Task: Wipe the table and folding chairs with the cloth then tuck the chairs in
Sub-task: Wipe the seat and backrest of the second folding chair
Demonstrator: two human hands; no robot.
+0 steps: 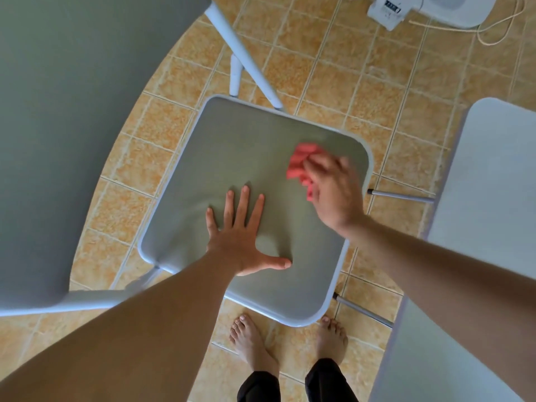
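I wipe the chair seat (232, 146). My left hand (239, 242) lies flat and wide at six o'clock. My right hand (333, 195) grips the cloth (298, 161) at two o'clock. Next, I think, I rub the rest.

chair seat (246, 158): smooth matt grey | cloth (298, 161): soft pink fabric | floor (333, 91): glossy tile

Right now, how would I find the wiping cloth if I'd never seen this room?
Look at the grey square chair seat in the middle, above the tiled floor. Near its far right corner, the right hand grips a crumpled cloth. It is the only pink thing; everything nearby is grey, white or tan.
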